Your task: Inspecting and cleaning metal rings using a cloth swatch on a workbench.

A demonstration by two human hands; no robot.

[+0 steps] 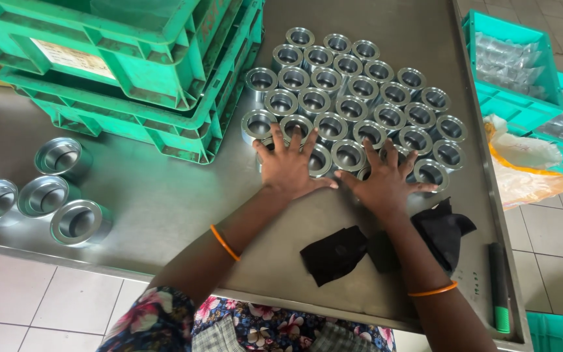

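Several shiny metal rings [350, 98] stand packed close together on a steel table [164, 202]. My left hand [289, 171] lies flat with spread fingers on the near left edge of the group. Beside it my right hand [384, 182] lies flat, fingers spread, on the near rings at the right. Both hands press against the rings and hold nothing. An orange bangle sits on each forearm.
Stacked green crates [131, 72] stand at the table's back left. Several larger metal cups [47, 192] sit at the left edge. A black cloth [340, 251] lies near my right arm, a green-tipped marker [500, 287] at the right edge. Teal bins [516, 72] of bagged parts stand on the floor.
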